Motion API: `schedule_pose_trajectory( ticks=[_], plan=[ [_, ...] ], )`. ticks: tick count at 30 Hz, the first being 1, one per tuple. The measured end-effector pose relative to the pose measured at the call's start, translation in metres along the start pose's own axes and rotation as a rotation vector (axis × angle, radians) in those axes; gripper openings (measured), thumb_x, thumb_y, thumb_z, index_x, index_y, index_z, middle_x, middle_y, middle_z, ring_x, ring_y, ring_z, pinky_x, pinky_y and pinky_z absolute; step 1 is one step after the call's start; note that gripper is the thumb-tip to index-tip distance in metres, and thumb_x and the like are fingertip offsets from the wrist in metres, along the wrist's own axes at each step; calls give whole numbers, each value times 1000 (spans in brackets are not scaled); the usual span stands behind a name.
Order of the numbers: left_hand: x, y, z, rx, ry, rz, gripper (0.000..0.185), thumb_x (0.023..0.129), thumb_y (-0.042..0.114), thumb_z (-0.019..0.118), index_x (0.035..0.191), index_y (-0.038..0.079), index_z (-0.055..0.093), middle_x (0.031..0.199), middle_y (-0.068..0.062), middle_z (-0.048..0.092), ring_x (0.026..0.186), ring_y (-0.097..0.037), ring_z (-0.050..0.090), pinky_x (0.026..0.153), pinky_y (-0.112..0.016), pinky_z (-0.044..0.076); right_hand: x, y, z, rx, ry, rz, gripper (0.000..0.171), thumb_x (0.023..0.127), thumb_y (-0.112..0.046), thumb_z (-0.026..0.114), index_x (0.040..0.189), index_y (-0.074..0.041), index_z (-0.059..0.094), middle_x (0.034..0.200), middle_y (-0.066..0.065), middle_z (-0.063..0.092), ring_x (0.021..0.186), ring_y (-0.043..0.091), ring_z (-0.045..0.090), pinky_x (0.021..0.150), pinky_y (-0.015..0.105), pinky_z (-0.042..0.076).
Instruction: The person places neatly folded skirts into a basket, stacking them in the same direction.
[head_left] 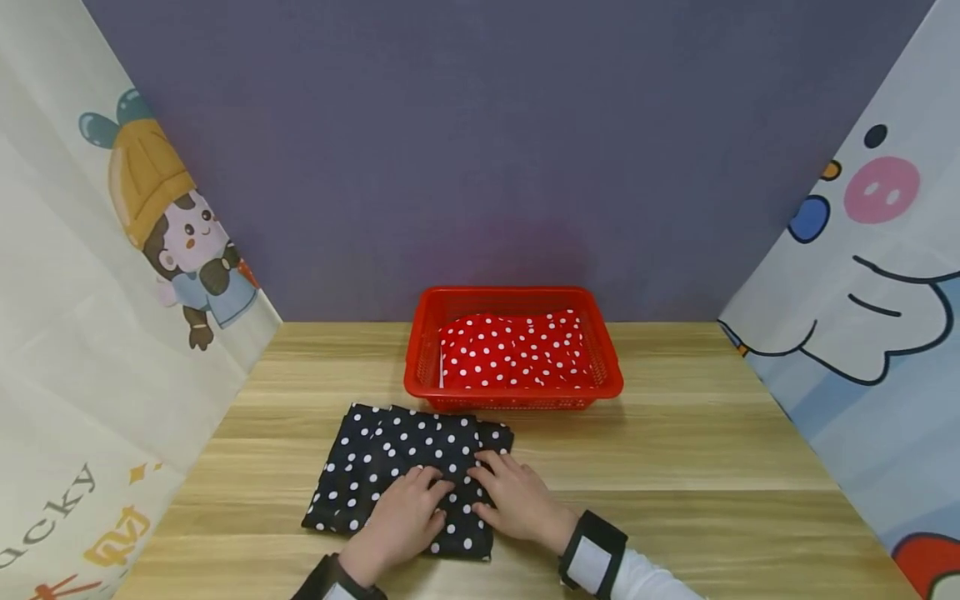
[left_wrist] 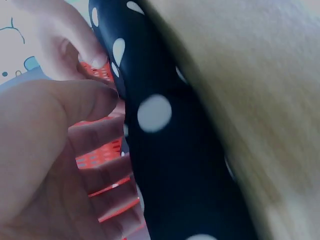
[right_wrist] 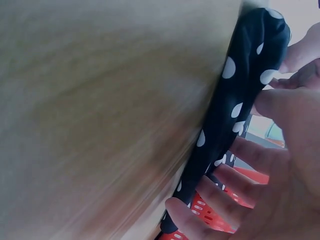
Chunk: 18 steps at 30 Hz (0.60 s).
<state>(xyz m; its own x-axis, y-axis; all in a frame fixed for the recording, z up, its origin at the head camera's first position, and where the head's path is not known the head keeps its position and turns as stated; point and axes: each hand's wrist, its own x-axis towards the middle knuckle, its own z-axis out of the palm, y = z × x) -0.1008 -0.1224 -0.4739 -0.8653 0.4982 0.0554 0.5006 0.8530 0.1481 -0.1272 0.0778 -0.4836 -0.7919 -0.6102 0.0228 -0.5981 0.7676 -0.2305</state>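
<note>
A folded black cloth with white dots lies flat on the wooden table, just in front of a red basket. Both hands rest side by side on its near right part. My left hand lies on the cloth with its fingers spread forward, and my right hand presses the right edge beside it. In the left wrist view the black cloth is right against the left hand, fingers stretched out. The right wrist view shows the cloth's edge and the right hand with fingers extended.
A red plastic basket stands at the back middle with a red cloth with white dots folded inside. Cartoon-printed curtains close off the left and right; a purple wall stands behind.
</note>
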Motion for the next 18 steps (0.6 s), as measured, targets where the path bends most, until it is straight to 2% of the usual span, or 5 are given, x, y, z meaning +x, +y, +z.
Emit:
schedule_pose_trajectory(
  ticks=[5,11,15,18],
  plan=[
    [-1,-4,-7,-5,49,3,28,80,21,67,107,12,67,101,-3,60,87,-17,55,73,-33,50,-2,3,-2,5,-19,10,46,84,-40,62,124,-18,56,133,6,45,113,23,49,78,42,51],
    [-3,-19,-13,41,141,-52,28,75,16,71,102,12,68,96,-3,60,82,-17,55,68,-32,48,-9,12,-5,44,-11,-1,45,84,-36,63,124,-16,56,132,7,46,112,24,49,76,42,51],
    [-5,-32,-17,40,147,-112,29,73,14,72,102,11,68,97,-5,61,83,-19,55,69,-33,48,-15,21,-6,44,-23,11,45,83,-35,64,124,-16,56,132,7,47,113,24,49,79,43,51],
    [-8,-40,-19,30,122,-147,30,74,13,72,103,10,67,99,-6,61,85,-21,56,70,-35,48,-21,29,-8,45,-46,31,45,83,-35,64,124,-17,57,133,6,47,114,24,50,81,44,50]
  ],
)
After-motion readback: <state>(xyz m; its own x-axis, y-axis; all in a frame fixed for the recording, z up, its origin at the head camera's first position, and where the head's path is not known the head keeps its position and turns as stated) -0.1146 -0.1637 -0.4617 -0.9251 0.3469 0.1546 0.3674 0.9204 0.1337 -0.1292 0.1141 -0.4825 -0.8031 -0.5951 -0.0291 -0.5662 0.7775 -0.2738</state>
